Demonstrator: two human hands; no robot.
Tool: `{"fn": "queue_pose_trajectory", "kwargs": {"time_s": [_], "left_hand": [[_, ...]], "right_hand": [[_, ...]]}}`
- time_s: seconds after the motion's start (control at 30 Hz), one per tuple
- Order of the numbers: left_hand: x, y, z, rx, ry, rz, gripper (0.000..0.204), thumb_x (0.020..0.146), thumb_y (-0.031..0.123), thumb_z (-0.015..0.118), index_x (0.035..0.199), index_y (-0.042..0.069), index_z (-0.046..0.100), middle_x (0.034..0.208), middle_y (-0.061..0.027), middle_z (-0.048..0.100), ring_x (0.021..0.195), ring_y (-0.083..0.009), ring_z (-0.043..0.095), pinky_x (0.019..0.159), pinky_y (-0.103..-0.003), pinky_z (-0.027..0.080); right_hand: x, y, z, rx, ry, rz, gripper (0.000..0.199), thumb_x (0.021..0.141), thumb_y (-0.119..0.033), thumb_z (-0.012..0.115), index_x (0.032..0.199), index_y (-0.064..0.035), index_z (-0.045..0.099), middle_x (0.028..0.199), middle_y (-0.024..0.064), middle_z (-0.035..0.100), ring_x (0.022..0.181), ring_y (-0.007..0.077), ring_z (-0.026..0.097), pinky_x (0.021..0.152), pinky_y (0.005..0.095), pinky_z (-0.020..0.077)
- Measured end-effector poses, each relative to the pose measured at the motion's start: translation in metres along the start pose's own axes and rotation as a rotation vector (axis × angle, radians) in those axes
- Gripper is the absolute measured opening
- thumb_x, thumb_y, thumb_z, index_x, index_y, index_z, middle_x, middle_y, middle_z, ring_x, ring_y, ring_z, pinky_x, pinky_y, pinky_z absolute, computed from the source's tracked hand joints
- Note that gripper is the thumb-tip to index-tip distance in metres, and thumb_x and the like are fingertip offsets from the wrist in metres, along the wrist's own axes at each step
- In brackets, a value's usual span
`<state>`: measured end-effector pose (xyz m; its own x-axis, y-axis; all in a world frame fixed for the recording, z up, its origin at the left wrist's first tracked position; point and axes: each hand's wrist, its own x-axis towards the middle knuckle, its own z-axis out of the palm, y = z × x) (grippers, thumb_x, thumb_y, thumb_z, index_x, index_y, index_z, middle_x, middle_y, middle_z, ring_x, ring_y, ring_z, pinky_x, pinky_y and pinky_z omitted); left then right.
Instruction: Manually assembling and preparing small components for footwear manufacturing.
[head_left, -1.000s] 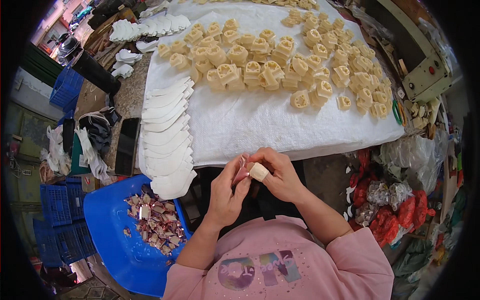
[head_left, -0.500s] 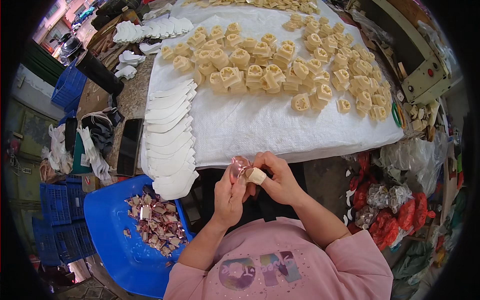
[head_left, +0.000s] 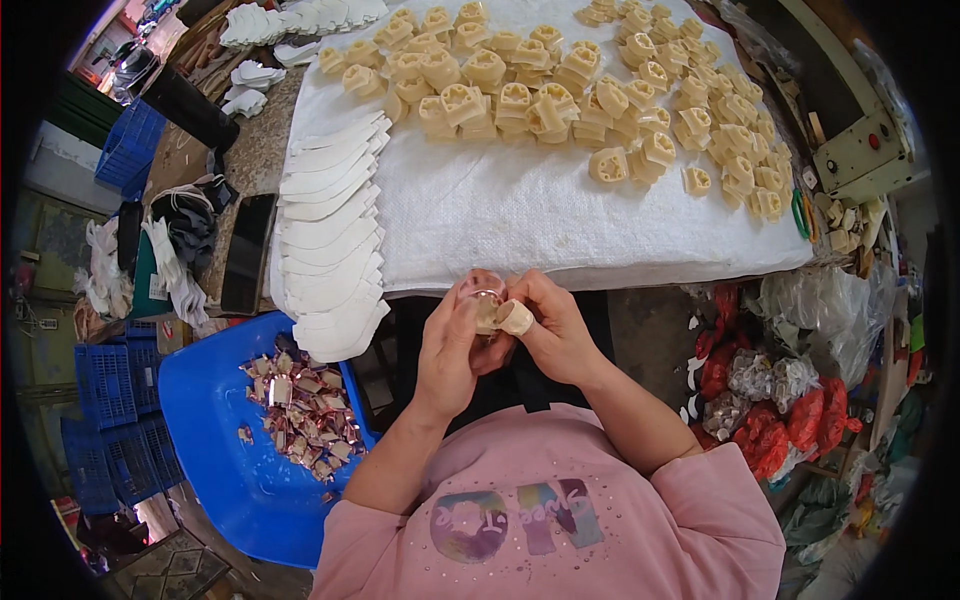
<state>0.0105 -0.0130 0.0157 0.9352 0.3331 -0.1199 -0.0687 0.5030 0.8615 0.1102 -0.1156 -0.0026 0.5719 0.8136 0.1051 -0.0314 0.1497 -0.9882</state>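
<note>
My left hand [head_left: 446, 350] and my right hand [head_left: 553, 328] meet in front of my chest, just off the near edge of the white-covered table. Between them is a shiny pink piece [head_left: 484, 288], thin and curved, with a pale inner side. My left fingers wrap round it, while the right thumb and fingers pinch its right side. A cream wrap [head_left: 514, 317] sits round the tip of my right thumb. Fingers hide much of the piece. Nearest my left arm stands a blue tub [head_left: 210, 450] holding many small beige-and-shiny-pink pieces [head_left: 305, 410].
An overlapping row of white curved pieces [head_left: 330, 235] runs along the left of the white cloth [head_left: 480, 225]. Piles of cream hollow pieces [head_left: 520, 90] cover its far part. A phone [head_left: 247, 255] lies left. Red bags [head_left: 785, 435] sit at right.
My hands, still together, turn the shiny pink piece slightly, and more of its pale inner side shows. The whole view has tilted, so the table and tub appear higher.
</note>
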Motion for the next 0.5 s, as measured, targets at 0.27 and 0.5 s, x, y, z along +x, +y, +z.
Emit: {"fn": "queue_pose_trajectory", "kwargs": {"time_s": [0.27,0.5], "left_hand": [[-0.0033,0.0030,-0.0043,-0.372,-0.133,-0.118,0.060,0.094,0.058,0.014,0.125,0.013,0.039,0.076,-0.0037,0.046,0.059,-0.0099,0.038,0.049,-0.024,0.034],[-0.0050,0.0058,-0.0032,-0.362,-0.079,-0.156,0.050,0.097,0.050,0.021,0.121,0.010,0.040,0.074,-0.0041,0.046,0.055,-0.0088,0.037,0.047,-0.022,0.034]], "right_hand": [[-0.0002,-0.0045,0.0028,0.015,0.009,0.077,0.028,0.094,-0.028,0.050,0.081,-0.0032,0.046,0.066,0.0043,0.058,0.060,0.0101,0.057,0.060,0.0249,0.0447],[0.0007,-0.0010,0.0044,-0.054,0.021,0.073,0.025,0.095,-0.024,0.049,0.082,-0.0029,0.047,0.064,0.0046,0.058,0.060,0.0097,0.056,0.060,0.0246,0.0446]]}}
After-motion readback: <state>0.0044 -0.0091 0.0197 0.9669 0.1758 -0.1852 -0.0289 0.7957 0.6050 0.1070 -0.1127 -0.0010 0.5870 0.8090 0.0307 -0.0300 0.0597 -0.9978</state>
